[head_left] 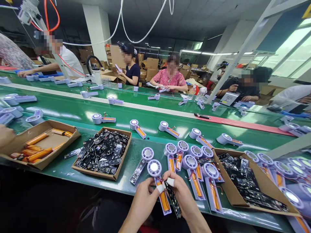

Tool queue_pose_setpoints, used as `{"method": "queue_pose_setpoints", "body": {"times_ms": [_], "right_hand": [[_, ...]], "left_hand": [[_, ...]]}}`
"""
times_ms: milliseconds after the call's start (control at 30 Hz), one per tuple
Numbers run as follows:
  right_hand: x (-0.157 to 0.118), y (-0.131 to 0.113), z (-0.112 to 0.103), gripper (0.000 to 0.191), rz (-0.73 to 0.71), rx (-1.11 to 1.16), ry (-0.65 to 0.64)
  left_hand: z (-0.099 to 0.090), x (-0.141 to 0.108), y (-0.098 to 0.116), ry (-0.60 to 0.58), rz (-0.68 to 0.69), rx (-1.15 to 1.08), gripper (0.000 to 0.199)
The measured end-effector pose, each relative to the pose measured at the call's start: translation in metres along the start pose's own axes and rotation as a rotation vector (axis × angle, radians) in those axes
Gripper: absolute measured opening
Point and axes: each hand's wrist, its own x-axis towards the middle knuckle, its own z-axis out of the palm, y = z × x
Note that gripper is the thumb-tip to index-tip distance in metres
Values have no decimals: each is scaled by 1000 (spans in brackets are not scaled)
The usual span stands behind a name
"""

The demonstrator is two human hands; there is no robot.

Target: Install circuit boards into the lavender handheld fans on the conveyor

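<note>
At the bench's front edge, my left hand (pixel 145 199) is closed on a lilac handheld fan (pixel 154 168). Its round head points away from me, and an orange battery (pixel 164 201) lies in its open handle. My right hand (pixel 181 193) grips a black circuit board (pixel 172 199) alongside that handle. Both thumbs wear white tips and meet near the fan's neck, where thin wires run; my fingers partly hide the join. Just beyond my left hand lies another fan (pixel 147 154), a circuit board covering its handle. Several fans with orange batteries (pixel 190 162) lie beyond my right hand.
Cardboard trays of circuit boards stand left (pixel 128 147) and right (pixel 261 168); a tray of orange batteries (pixel 70 142) sits farther left, a person's hand (pixel 6 136) beside it. Fans dot the green conveyor (pixel 73 111). Co-workers (pixel 170 76) sit across it. A slanted metal post (pixel 239 53) rises at right.
</note>
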Motion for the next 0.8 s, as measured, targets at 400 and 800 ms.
{"method": "queue_pose_setpoints", "body": {"times_ms": [400,800], "right_hand": [[-9,-18,-11,35,-279,-803,114],[-24,-55,-6,15,-339,-1455,-327]], "left_hand": [[5,-6,11,166,84,36,35],[1,-10,26,155,90,45,25]]}}
